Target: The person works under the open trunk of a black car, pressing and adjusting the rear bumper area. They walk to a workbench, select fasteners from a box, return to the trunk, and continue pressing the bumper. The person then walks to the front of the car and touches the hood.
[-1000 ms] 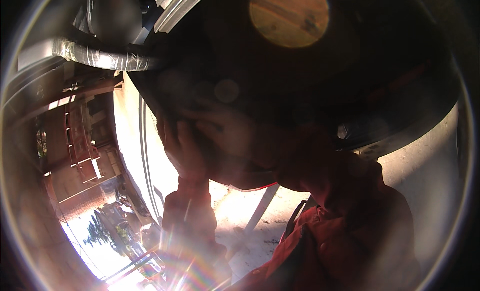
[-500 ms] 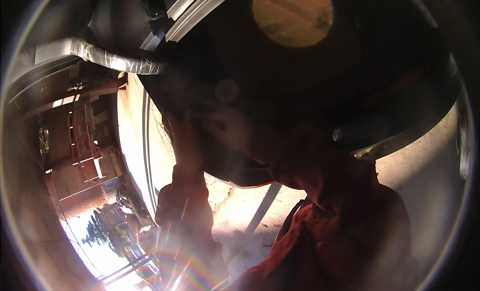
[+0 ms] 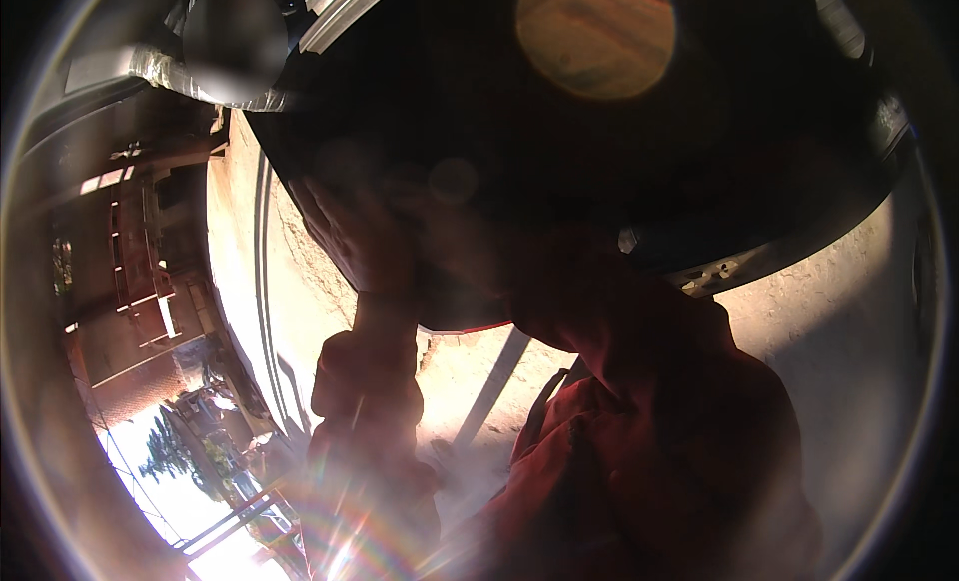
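A large dark object (image 3: 699, 161) with a curved lower edge fills the upper middle, too deep in shadow for its kind to show. My left hand (image 3: 375, 246) is raised against its lower left part, its fingers lost in the dark. Close to its right, my right hand (image 3: 465, 246) is a dim shape in front of the same object. Whether either hand holds anything cannot be made out. Both arms are in red sleeves; the left sleeve (image 3: 370, 376) rises from the lower edge. A perforated strip (image 3: 724, 269) shows along the object's lower right edge.
Ribbed metallic strips (image 3: 345, 9) run at the top left, near a bar wrapped in shiny film (image 3: 160, 71). Sunlit sandy ground (image 3: 479, 381) lies below, crossed by shadows. Reddish metal framework (image 3: 145, 251) stands at the left. Strong sun glare covers the lower left.
The view has shifted slightly, so the ground and framework sit further left and higher. My hands stay close together at the dark object and are now dimmer; the right hand's fingers show less.
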